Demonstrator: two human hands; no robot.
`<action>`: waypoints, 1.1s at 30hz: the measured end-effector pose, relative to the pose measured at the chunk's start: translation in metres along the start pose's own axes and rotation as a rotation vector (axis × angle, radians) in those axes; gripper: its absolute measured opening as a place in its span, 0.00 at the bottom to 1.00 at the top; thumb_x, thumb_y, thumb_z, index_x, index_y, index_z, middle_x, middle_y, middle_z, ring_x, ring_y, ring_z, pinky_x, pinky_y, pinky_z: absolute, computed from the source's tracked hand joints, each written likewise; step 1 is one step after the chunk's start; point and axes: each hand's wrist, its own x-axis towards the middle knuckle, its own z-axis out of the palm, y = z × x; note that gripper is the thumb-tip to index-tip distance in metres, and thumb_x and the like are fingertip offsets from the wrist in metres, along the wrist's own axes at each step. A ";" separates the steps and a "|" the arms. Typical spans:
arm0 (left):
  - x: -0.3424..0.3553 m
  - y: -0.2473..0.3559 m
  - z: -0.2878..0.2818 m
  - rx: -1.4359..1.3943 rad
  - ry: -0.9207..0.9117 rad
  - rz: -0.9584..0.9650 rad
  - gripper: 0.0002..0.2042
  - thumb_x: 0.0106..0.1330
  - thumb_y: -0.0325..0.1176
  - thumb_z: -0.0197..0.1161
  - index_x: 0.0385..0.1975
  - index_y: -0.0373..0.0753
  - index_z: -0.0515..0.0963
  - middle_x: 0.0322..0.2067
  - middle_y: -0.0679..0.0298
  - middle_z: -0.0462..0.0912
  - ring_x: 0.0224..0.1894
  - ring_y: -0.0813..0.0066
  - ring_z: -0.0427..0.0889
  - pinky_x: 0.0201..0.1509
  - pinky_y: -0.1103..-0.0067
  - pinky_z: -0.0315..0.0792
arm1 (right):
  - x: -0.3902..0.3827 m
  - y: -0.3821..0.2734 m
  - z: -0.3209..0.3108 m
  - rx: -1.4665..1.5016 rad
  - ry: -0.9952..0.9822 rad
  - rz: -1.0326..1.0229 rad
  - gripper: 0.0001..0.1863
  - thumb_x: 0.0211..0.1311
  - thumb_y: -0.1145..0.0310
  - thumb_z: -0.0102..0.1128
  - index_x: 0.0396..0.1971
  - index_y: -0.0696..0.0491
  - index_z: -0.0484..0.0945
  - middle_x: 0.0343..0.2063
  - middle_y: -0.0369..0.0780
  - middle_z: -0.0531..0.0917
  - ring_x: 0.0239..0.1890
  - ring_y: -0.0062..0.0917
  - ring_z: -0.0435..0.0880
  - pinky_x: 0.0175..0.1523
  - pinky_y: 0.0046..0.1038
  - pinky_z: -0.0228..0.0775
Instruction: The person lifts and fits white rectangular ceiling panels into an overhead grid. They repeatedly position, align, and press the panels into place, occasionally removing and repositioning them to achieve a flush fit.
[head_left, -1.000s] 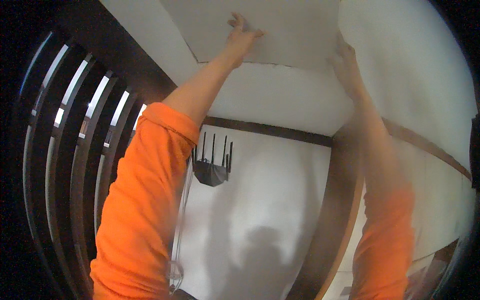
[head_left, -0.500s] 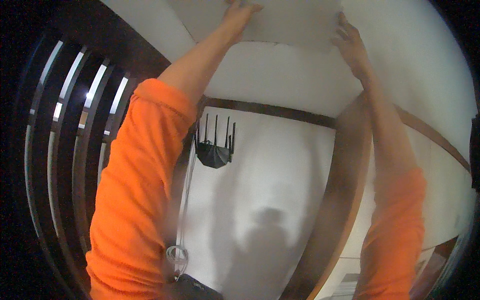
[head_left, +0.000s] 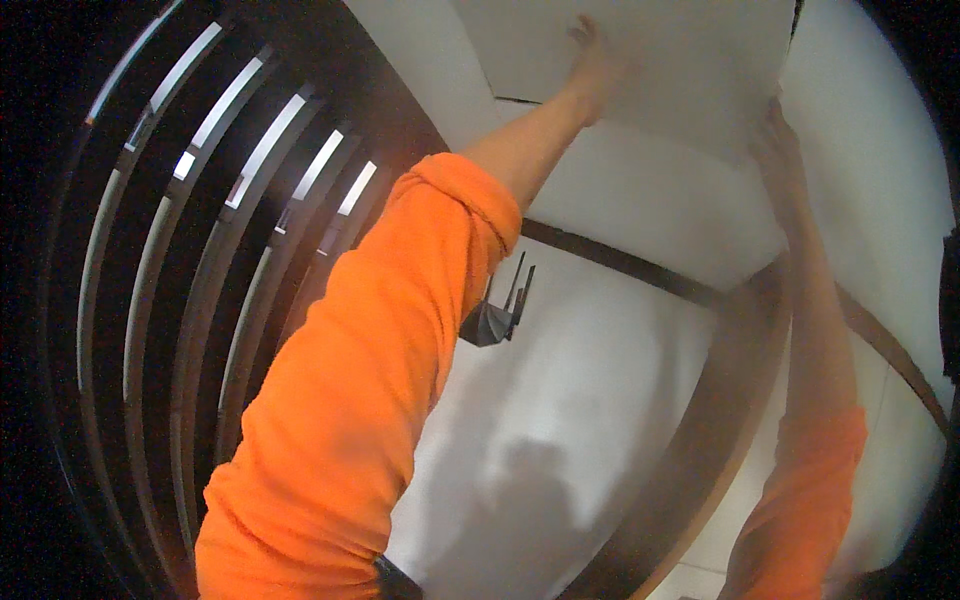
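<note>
Up at the pale ceiling (head_left: 640,190), flat panel (head_left: 700,65) at top of view, left hand (head_left: 600,80) spread at its underside, right hand (head_left: 778,150) blurred by its right corner, can't tell if gripping, black router (head_left: 487,325) on white wall (head_left: 590,320) below

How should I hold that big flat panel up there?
Probably with open palms under the panel, near its left and right edges, coming from below: it's wide, flat and overhead, and I see no handle on it.
</note>
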 end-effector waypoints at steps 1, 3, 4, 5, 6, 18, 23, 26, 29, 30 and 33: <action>-0.005 0.001 0.013 -0.012 0.003 -0.005 0.61 0.63 0.39 0.71 0.76 0.51 0.17 0.79 0.47 0.24 0.80 0.46 0.41 0.77 0.52 0.52 | -0.001 0.016 -0.004 -0.029 -0.003 -0.028 0.42 0.66 0.79 0.56 0.78 0.42 0.55 0.73 0.49 0.59 0.73 0.44 0.66 0.72 0.40 0.66; -0.012 0.000 0.016 0.016 0.018 -0.016 0.62 0.63 0.39 0.71 0.76 0.51 0.17 0.79 0.47 0.23 0.80 0.46 0.39 0.78 0.54 0.52 | -0.010 0.010 0.000 -0.018 -0.012 -0.002 0.42 0.66 0.79 0.57 0.78 0.41 0.56 0.73 0.49 0.59 0.72 0.44 0.66 0.72 0.40 0.66; -0.014 0.002 0.013 0.045 0.028 -0.019 0.62 0.63 0.39 0.71 0.76 0.51 0.16 0.79 0.47 0.22 0.81 0.47 0.39 0.79 0.56 0.51 | -0.015 0.004 0.004 0.000 -0.012 0.005 0.41 0.66 0.79 0.57 0.78 0.41 0.56 0.73 0.48 0.59 0.72 0.44 0.67 0.72 0.40 0.66; -0.008 0.022 -0.001 0.079 0.041 -0.020 0.62 0.63 0.38 0.71 0.75 0.51 0.16 0.78 0.46 0.20 0.81 0.47 0.38 0.79 0.57 0.51 | -0.010 -0.009 0.005 0.023 0.010 0.000 0.42 0.66 0.79 0.56 0.78 0.40 0.56 0.73 0.48 0.59 0.72 0.44 0.67 0.72 0.40 0.66; -0.013 0.026 -0.001 0.086 0.047 -0.044 0.62 0.63 0.38 0.71 0.75 0.51 0.15 0.78 0.46 0.19 0.81 0.48 0.37 0.79 0.58 0.51 | -0.014 -0.007 0.007 0.024 0.011 0.012 0.42 0.66 0.79 0.56 0.78 0.39 0.56 0.73 0.48 0.59 0.72 0.44 0.67 0.72 0.40 0.66; -0.030 0.039 0.017 0.063 0.052 -0.114 0.60 0.63 0.38 0.71 0.77 0.43 0.21 0.78 0.40 0.30 0.81 0.46 0.36 0.78 0.62 0.54 | -0.020 0.007 -0.001 -0.015 -0.003 0.010 0.44 0.63 0.78 0.59 0.78 0.39 0.56 0.71 0.46 0.61 0.68 0.41 0.69 0.73 0.40 0.64; -0.011 0.024 -0.005 0.092 0.053 -0.157 0.59 0.63 0.42 0.71 0.78 0.47 0.23 0.79 0.42 0.34 0.81 0.47 0.41 0.78 0.59 0.52 | -0.022 0.010 0.033 -0.017 0.015 0.006 0.45 0.62 0.78 0.61 0.78 0.42 0.55 0.69 0.47 0.63 0.65 0.41 0.71 0.73 0.39 0.64; -0.021 0.026 0.011 -0.062 0.103 -0.181 0.59 0.64 0.43 0.71 0.78 0.49 0.24 0.79 0.44 0.36 0.80 0.47 0.44 0.79 0.57 0.50 | -0.025 0.033 0.023 0.120 0.012 0.000 0.47 0.60 0.80 0.62 0.79 0.43 0.54 0.68 0.50 0.64 0.65 0.42 0.71 0.72 0.40 0.63; -0.030 0.049 0.004 -0.035 -0.007 -0.276 0.56 0.68 0.40 0.66 0.77 0.50 0.20 0.78 0.51 0.17 0.81 0.51 0.43 0.78 0.60 0.55 | -0.023 0.024 0.031 0.062 0.028 -0.016 0.48 0.59 0.80 0.63 0.79 0.42 0.53 0.66 0.51 0.64 0.64 0.43 0.71 0.70 0.40 0.66; -0.027 0.049 0.003 -0.052 -0.019 -0.269 0.56 0.68 0.39 0.67 0.77 0.49 0.20 0.78 0.51 0.17 0.81 0.51 0.43 0.77 0.60 0.56 | -0.016 0.027 0.029 -0.013 0.039 -0.045 0.49 0.59 0.79 0.63 0.79 0.42 0.53 0.66 0.52 0.64 0.64 0.43 0.71 0.69 0.40 0.67; -0.028 0.050 0.001 -0.061 -0.033 -0.256 0.57 0.68 0.38 0.67 0.76 0.49 0.19 0.78 0.49 0.16 0.80 0.49 0.44 0.77 0.61 0.57 | -0.015 0.030 0.028 -0.085 0.059 -0.117 0.49 0.58 0.78 0.64 0.79 0.41 0.53 0.66 0.52 0.64 0.64 0.43 0.71 0.68 0.38 0.69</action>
